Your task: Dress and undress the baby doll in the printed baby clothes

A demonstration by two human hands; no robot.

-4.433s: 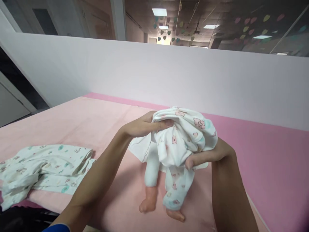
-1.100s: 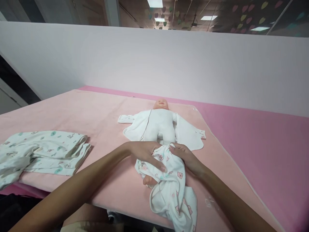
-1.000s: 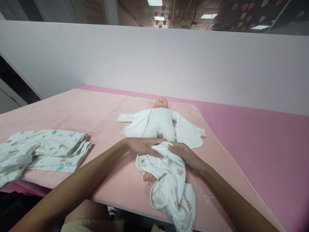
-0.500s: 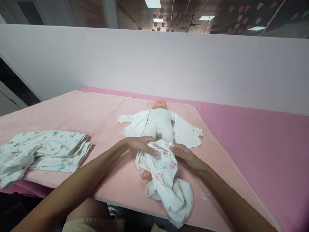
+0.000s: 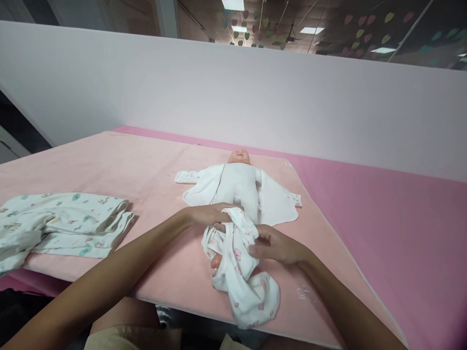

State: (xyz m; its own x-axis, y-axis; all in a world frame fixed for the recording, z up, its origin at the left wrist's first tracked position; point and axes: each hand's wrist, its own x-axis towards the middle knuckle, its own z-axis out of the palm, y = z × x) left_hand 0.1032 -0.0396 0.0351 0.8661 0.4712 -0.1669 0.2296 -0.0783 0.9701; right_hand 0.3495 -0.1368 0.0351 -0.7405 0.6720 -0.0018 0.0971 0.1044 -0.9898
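Observation:
A baby doll [image 5: 240, 175] lies on its back, head toward the wall, with an opened white top [image 5: 279, 201] spread out under it. White baby pants [image 5: 242, 257] printed with pink bears are bunched over its lower legs, and one trouser leg trails toward the table's front edge. A doll's foot [image 5: 215, 261] shows at the left of the cloth. My left hand [image 5: 209, 215] is closed on the upper left part of the pants, its fingertips partly under the fabric. On the right side, my right hand [image 5: 277, 245] pinches the same cloth between thumb and fingers.
A folded white patterned cloth [image 5: 73, 223] with a crumpled piece beside it lies at the left. A pale pink mat [image 5: 153, 165] covers the table over a darker pink surface [image 5: 386, 228]. Behind stands a white partition [image 5: 233, 92].
My left hand has gathered the upper edge of the pants. My right hand has shifted slightly down along the cloth. The trailing trouser leg has drawn up and leftward. The view has shifted a little.

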